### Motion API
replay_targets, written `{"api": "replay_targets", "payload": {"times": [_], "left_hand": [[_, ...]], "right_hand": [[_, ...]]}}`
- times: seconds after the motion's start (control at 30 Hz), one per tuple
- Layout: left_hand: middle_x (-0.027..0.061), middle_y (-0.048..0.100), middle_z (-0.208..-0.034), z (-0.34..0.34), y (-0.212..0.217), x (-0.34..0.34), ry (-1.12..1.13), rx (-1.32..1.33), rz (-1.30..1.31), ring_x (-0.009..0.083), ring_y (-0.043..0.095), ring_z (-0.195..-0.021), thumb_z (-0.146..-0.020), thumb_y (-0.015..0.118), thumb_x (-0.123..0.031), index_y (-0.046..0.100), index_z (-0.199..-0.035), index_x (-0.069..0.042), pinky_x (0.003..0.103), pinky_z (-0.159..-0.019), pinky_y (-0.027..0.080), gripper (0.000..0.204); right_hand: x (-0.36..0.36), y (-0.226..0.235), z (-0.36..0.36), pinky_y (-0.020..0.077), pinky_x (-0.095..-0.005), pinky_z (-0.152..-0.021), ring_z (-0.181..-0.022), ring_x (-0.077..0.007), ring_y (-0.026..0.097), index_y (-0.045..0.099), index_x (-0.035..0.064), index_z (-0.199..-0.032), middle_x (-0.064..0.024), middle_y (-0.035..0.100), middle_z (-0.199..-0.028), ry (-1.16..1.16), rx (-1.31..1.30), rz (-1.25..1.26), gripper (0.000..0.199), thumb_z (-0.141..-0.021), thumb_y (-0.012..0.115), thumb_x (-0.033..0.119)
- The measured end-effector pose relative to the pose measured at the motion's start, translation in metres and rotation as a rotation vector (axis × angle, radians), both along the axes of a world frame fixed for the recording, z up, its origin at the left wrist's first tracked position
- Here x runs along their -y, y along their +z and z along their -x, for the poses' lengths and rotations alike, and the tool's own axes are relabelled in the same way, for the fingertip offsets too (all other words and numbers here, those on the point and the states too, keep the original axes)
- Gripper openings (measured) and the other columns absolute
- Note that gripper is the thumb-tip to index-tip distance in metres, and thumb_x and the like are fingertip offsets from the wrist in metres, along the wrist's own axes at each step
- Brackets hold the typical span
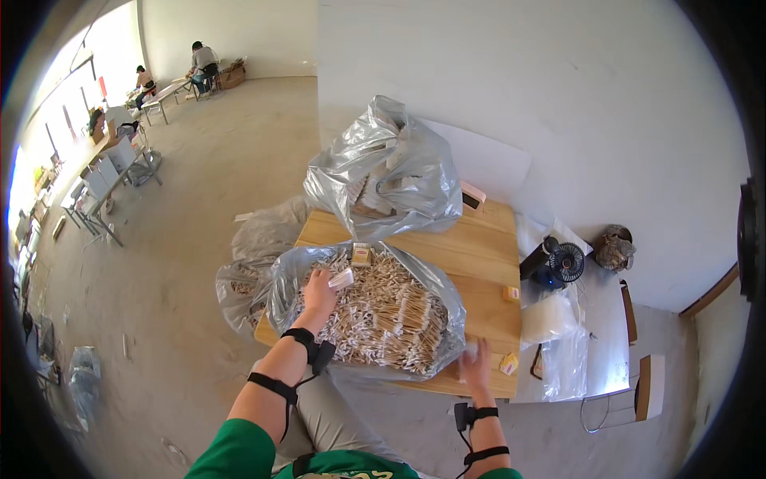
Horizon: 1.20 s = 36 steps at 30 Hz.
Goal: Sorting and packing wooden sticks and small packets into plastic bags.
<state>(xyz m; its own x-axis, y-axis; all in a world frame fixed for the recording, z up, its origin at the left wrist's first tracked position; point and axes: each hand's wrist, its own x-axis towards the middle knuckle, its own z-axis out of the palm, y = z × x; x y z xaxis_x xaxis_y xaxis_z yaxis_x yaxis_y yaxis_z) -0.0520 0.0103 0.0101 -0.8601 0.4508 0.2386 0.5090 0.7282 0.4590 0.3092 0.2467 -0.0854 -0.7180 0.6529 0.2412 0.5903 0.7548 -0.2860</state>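
Observation:
My left hand (319,294) is closed on a small clear-and-white plastic pack (341,279), over the left part of a heap of cotton swabs (383,307). The swabs have wooden sticks and white tips and fill an open grey plastic bag (455,307). A small yellow-and-white box (361,255) rests at the heap's far side. My right hand (476,367) is at the table's front edge, right of the bag. Motion smears its fingers, and something pale there cannot be made out. Beside it lies a small yellow-and-white packet (508,364).
Behind the swabs, a large filled plastic bag (391,176) stands on the wooden table (487,247). Another yellow packet (511,294) and a pink-and-white object (472,195) lie rightward. A black fan (566,262) stands on the side table. People sit working at far-left tables.

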Motion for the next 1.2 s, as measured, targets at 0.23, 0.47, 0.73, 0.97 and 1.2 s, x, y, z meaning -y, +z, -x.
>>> {"api": "replay_targets", "payload": {"times": [0.23, 0.47, 0.73, 0.97, 1.2], "left_hand": [[0.0084, 0.059, -0.079, -0.059, 0.056, -0.015, -0.234, 0.520, -0.436, 0.0214, 0.059, -0.078, -0.069, 0.075, -0.019, 0.061, -0.099, -0.003, 0.032, -0.068, 0.047, 0.037], [0.0039, 0.059, -0.079, -0.115, 0.057, -0.029, -0.456, 0.788, -0.571, 0.0111, 0.056, -0.069, -0.077, 0.072, -0.023, 0.058, -0.098, 0.001, 0.026, -0.061, 0.046, 0.035], [0.0030, 0.060, -0.075, -0.119, 0.065, -0.008, -0.468, 1.271, -0.581, 0.0100, 0.058, -0.064, -0.091, 0.054, -0.022, 0.055, -0.086, -0.004, 0.023, -0.059, 0.050, 0.019], [0.0029, 0.059, -0.072, -0.128, 0.079, -0.007, -0.468, 1.281, -0.574, 0.0089, 0.056, -0.061, -0.087, 0.055, -0.017, 0.056, -0.080, -0.004, 0.022, -0.053, 0.048, 0.015], [0.0012, 0.056, -0.066, -0.141, 0.055, -0.017, -0.386, 1.220, -0.742, 0.0078, 0.049, -0.056, -0.082, 0.058, -0.011, 0.057, -0.076, -0.004, 0.021, -0.049, 0.038, 0.009]], "right_hand": [[0.061, 0.151, 0.045, 0.0453, -0.0371, -0.082, -0.094, -0.0295, 0.055, 0.051, 0.0008, -0.112, -0.0166, 0.055, -0.107, 0.004, -0.497, 0.302, 0.031, -0.083, 0.060, 0.009], [0.091, 0.153, 0.122, 0.0484, -0.0284, -0.073, -0.086, -0.0150, 0.057, 0.041, 0.0003, -0.121, -0.0096, 0.059, -0.095, 0.194, -0.766, 1.172, 0.040, -0.085, 0.058, 0.004], [0.089, 0.130, 0.114, 0.0486, -0.0257, -0.069, -0.082, -0.0114, 0.056, 0.045, 0.0005, -0.116, -0.0069, 0.058, -0.095, 0.146, -0.853, 1.009, 0.032, -0.086, 0.057, 0.003], [0.088, 0.137, 0.105, 0.0484, -0.0245, -0.069, -0.082, -0.0099, 0.054, 0.046, 0.0024, -0.117, -0.0054, 0.057, -0.097, 0.187, -0.842, 1.261, 0.030, -0.088, 0.055, 0.005], [0.103, 0.145, 0.104, 0.0481, -0.0312, -0.061, -0.076, -0.0210, 0.059, 0.050, 0.0014, -0.110, -0.0110, 0.060, -0.089, 0.188, -0.620, 0.193, 0.032, -0.081, 0.060, 0.003]]}}
